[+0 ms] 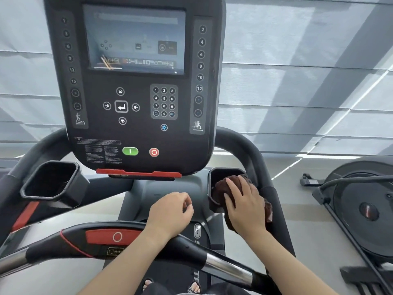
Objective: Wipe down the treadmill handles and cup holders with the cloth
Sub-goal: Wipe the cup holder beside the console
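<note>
The right hand [242, 203] lies with fingers flat on the bunched cloth [220, 188], pressing it into the right cup holder [212, 174]. The left hand [170, 211] hovers loosely curled, holding nothing. Under flat pressure alone the cloth may slip out from under the palm, leaving the holder's bottom unwiped.

This is a gym or a fitness room. Just above the left hand [170, 211] rises a treadmill console [131, 133] with a screen, number keys, a green start button and a red stop button. On its sides are keys marked with running figures. To the right of the right hand [244, 205] stands a second exercise machine [365, 207] with a round flywheel cover. Beyond both hands hang grey window blinds [297, 71].
</note>
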Demonstrator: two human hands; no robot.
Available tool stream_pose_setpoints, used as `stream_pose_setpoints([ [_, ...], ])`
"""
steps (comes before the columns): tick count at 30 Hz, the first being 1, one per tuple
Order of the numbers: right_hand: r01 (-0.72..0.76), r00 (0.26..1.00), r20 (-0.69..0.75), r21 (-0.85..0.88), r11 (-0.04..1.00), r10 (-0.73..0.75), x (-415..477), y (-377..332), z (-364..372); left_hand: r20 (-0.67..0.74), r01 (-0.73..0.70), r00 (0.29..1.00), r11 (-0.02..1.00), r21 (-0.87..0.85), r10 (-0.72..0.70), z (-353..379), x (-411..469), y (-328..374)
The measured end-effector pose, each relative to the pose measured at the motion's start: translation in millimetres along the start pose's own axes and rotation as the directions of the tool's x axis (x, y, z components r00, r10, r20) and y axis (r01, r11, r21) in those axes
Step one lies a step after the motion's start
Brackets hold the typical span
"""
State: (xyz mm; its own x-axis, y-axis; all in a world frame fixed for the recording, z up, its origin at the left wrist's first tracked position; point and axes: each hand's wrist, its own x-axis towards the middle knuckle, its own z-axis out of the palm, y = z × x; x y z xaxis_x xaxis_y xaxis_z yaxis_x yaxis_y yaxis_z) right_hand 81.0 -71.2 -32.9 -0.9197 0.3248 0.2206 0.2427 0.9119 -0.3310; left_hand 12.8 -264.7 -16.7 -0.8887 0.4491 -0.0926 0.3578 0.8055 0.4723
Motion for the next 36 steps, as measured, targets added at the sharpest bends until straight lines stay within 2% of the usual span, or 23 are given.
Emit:
stream_pose_setpoints([
  [2,-0.001,0.999,0.042,-0.031,1.0,0.002,-5,-1,4,0.006,0.003,1.0,1.0,0.001,-0.003,0,0,0],
  [5,0.073,0.992,0.107,-0.095,0.993,-0.063,-14,7,5,0.005,0.004,1.0,1.0,-0.001,-0.004,0,-1,0],
  [8,0.108,0.989,0.111,-0.107,0.988,-0.096,-9,13,3,0.0,0.005,1.0,1.0,-0.008,-0.005,0,-1,1],
  [13,0.058,0.996,0.064,0.038,0.998,-0.06,-2,3,0,-0.002,0.01,1.0,1.0,-0.011,-0.01,0,-2,1],
  [16,0.101,0.995,0.011,0.097,0.99,-0.102,0,-10,-3,-0.029,0.021,0.999,1.0,-0.014,-0.021,-1,-1,2],
  [18,0.141,0.989,0.027,0.059,0.988,-0.142,3,-24,-3,-0.092,0.053,0.994,0.998,-0.041,-0.056,-3,-1,3],
  [23,0.197,0.965,0.199,-0.126,0.972,-0.17,4,-43,7,-0.22,0.127,0.964,0.984,-0.122,-0.151,-8,-2,2],
  [28,0.275,0.946,0.24,-0.241,0.931,-0.218,-1,-35,11,-0.198,0.14,0.967,0.983,-0.12,-0.162,-7,-3,1],
  [36,0.222,0.95,0.267,-0.213,0.952,-0.162,13,-48,22,-0.132,0.182,0.972,0.979,-0.096,-0.194,-8,-3,1],
])
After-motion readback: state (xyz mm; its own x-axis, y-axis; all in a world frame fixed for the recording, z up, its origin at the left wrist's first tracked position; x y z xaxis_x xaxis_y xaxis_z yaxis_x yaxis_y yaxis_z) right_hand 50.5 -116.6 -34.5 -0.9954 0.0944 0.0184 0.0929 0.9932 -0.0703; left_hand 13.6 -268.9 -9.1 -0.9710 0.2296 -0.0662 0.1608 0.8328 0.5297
